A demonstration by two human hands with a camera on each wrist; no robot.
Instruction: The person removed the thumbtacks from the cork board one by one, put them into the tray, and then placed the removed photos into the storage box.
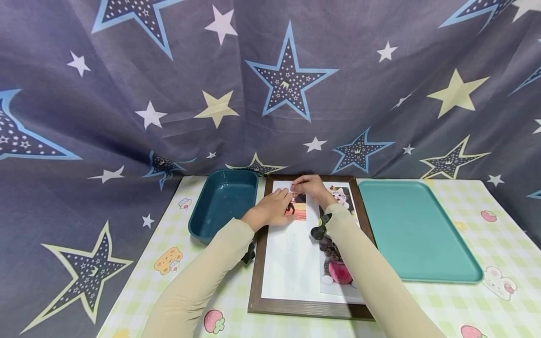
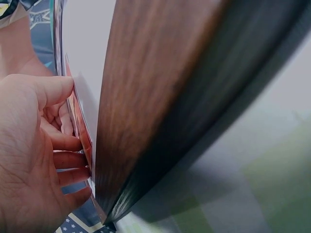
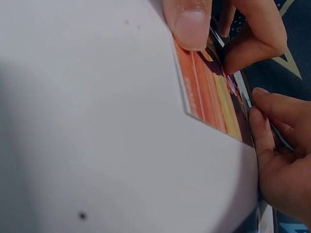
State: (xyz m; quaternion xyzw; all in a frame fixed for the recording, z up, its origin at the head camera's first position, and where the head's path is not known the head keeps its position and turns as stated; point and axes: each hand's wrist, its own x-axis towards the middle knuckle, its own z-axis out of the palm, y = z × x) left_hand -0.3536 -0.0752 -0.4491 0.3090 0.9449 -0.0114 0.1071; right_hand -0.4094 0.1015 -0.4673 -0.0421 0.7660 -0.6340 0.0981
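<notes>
A small photo (image 1: 300, 212) with orange and yellow stripes lies on the white board (image 1: 287, 263) inside a brown wooden frame. My left hand (image 1: 274, 206) rests on it from the left, thumb (image 3: 192, 29) pressing near its lower edge and the fingers spread towards its upper part. At the photo's top edge my right hand (image 1: 310, 188) pinches a tiny pin between thumb and fingertips (image 3: 260, 92); the fingers hide most of it. A cat photo (image 1: 341, 195) with a red spot at its top is on the board's right side, partly behind my right forearm.
A dark teal basin (image 1: 224, 202) stands left of the frame (image 1: 313, 307). To the right lies a flat turquoise tray (image 1: 418, 230). Another photo with a pink heart shape (image 1: 339, 272) shows lower on the board. A starry curtain (image 1: 270, 141) hangs behind the table.
</notes>
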